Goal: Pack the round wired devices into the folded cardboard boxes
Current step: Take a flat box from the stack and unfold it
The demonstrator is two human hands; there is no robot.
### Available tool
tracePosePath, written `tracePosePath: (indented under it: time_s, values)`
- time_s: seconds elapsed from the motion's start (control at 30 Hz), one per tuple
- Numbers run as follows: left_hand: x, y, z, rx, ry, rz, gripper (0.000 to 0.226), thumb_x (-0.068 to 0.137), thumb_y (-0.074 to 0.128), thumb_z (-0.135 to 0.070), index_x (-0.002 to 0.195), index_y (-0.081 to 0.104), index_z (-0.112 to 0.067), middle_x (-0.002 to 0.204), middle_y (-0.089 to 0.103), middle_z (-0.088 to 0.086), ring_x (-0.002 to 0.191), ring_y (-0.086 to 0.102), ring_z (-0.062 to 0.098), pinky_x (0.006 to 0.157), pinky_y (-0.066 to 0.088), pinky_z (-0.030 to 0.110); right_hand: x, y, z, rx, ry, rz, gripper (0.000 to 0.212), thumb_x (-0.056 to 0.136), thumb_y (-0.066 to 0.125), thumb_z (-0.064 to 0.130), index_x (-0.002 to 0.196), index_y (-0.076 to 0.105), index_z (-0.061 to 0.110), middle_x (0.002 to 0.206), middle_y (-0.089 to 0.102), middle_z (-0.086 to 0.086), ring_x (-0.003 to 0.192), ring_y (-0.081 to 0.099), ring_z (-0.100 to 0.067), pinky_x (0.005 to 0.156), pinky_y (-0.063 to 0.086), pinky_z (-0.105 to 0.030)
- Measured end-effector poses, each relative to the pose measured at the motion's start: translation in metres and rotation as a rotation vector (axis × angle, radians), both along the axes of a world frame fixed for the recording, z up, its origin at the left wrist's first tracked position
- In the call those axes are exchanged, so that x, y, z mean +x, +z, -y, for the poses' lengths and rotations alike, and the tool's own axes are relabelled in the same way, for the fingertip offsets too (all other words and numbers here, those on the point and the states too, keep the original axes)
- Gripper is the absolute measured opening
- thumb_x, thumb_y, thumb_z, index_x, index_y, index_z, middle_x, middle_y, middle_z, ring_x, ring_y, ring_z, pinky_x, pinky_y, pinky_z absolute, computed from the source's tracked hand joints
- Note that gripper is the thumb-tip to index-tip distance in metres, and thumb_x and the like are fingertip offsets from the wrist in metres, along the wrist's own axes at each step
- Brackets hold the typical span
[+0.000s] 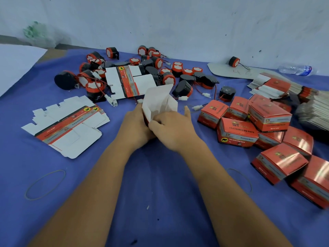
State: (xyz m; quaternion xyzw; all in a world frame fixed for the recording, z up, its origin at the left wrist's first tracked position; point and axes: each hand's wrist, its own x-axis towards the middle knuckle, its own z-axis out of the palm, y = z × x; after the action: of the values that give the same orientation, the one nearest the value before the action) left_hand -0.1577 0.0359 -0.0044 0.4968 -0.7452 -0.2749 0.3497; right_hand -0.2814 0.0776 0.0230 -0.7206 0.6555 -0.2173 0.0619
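From the head view, I have a half-formed box (158,102) between my hands, low over the blue cloth (160,184). Its white flaps stand open toward the far side. My left hand (135,123) curls round its left wall from behind, and my right hand (170,129) pinches at a flap or wall near the front, thumb sticking out to the right.

The card looks thin and light. I judge it will buckle if I squeeze the panels, so the creased corners are the places to hold. The glossy red outside is likely a little slick.

The round devices (165,68) lie heaped beyond the box, well apart from my hands. They seem solid plastic, heavier than the card, best taken by the black body and not by the thin wires, which are tangled together.

Flat blanks (67,125) lie to my left and closed boxes (249,125) are piled to my right.

My hands cover the bottom of the box, so I cannot tell whether it is tucked shut or whether anything is inside. The right fingertips blur against the card, and the print on the boxes is unreadable.
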Motion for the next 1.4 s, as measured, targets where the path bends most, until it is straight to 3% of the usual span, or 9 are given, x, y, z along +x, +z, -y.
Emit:
tracePosePath:
  time_s: [0.2,0.3,0.4,0.57,0.77,1.0,1.1,1.23,1.4]
  values:
    - [-0.006,0.000,0.006,-0.028,0.184,-0.061,0.051,0.067,0.081,-0.032,0.107,0.053,-0.016,0.092,0.058,-0.011,0.092,0.057,0.019,0.062,0.041,0.025,-0.008,-0.004,-0.001,-0.362,0.083,0.490,0.023,0.082,0.050,0.018,0.085,0.072,0.015,0.095,0.070,0.003,0.097,0.059,-0.014,0.101,0.038,-0.041]
    - [-0.002,0.000,0.008,-0.031,0.351,-0.232,0.064,0.062,0.088,-0.032,0.103,0.039,-0.023,0.099,0.050,-0.011,0.094,0.048,0.014,0.058,0.033,0.014,-0.022,0.007,0.025,-0.580,-0.156,0.715,0.021,0.083,0.052,0.005,0.096,0.067,0.015,0.101,0.055,0.006,0.095,0.052,-0.008,0.083,0.040,-0.015]
    - [0.000,0.002,0.008,-0.022,0.411,-0.322,0.066,0.062,0.088,-0.029,0.105,0.037,-0.026,0.099,0.049,-0.012,0.093,0.047,0.011,0.053,0.030,0.008,-0.037,0.014,0.065,-0.480,-0.473,0.891,0.033,0.087,0.055,0.008,0.118,0.055,0.018,0.118,0.045,0.002,0.112,0.047,-0.016,0.093,0.043,-0.029]
    - [-0.004,0.000,0.009,-0.004,0.373,-0.324,0.063,0.064,0.087,-0.028,0.105,0.039,-0.028,0.094,0.049,-0.017,0.091,0.050,0.010,0.056,0.033,0.013,-0.048,0.007,0.111,-0.161,-0.705,0.820,0.075,0.092,0.061,0.030,0.151,0.019,0.008,0.151,0.030,-0.014,0.138,0.029,-0.034,0.108,0.034,-0.053]
    - [-0.003,-0.002,0.012,0.003,0.356,-0.258,0.064,0.064,0.087,-0.033,0.109,0.041,-0.025,0.103,0.055,-0.010,0.096,0.055,0.015,0.063,0.043,0.022,-0.048,-0.008,0.122,-0.186,-0.738,0.656,0.028,0.093,0.053,0.017,0.116,0.048,0.003,0.122,0.053,-0.016,0.113,0.050,-0.035,0.081,0.045,-0.043]
    - [-0.005,-0.002,0.009,-0.006,0.347,-0.143,0.063,0.064,0.086,-0.035,0.103,0.037,-0.026,0.100,0.052,-0.010,0.106,0.057,0.025,0.081,0.051,0.042,-0.042,-0.013,0.116,-0.183,-0.806,0.539,0.068,0.086,0.058,0.060,0.123,0.049,0.004,0.124,0.055,-0.011,0.121,0.045,-0.031,0.091,0.044,-0.044]
    - [-0.004,-0.005,0.008,-0.011,0.334,-0.110,0.063,0.065,0.086,-0.037,0.103,0.037,-0.026,0.103,0.056,-0.006,0.105,0.057,0.025,0.080,0.051,0.041,-0.042,-0.013,0.118,-0.192,-0.833,0.494,0.053,0.089,0.056,0.052,0.115,0.054,0.006,0.117,0.057,-0.010,0.117,0.046,-0.030,0.082,0.042,-0.039]
    - [-0.005,-0.005,0.010,-0.004,0.344,-0.067,0.065,0.064,0.085,-0.040,0.106,0.039,-0.021,0.111,0.062,0.001,0.105,0.057,0.028,0.081,0.051,0.043,-0.040,-0.012,0.106,-0.523,-0.718,0.946,0.024,0.084,0.066,0.027,0.100,0.053,0.014,0.096,0.058,-0.002,0.098,0.057,-0.027,0.080,0.052,-0.045]
    - [-0.006,-0.005,0.009,0.016,0.358,-0.081,0.074,0.064,0.085,-0.041,0.117,0.041,-0.015,0.111,0.061,0.004,0.104,0.058,0.030,0.080,0.052,0.045,-0.024,-0.009,0.064,-0.839,-0.375,0.769,0.044,0.089,0.068,0.011,0.130,0.053,0.008,0.135,0.049,-0.011,0.126,0.047,-0.022,0.104,0.041,-0.030]
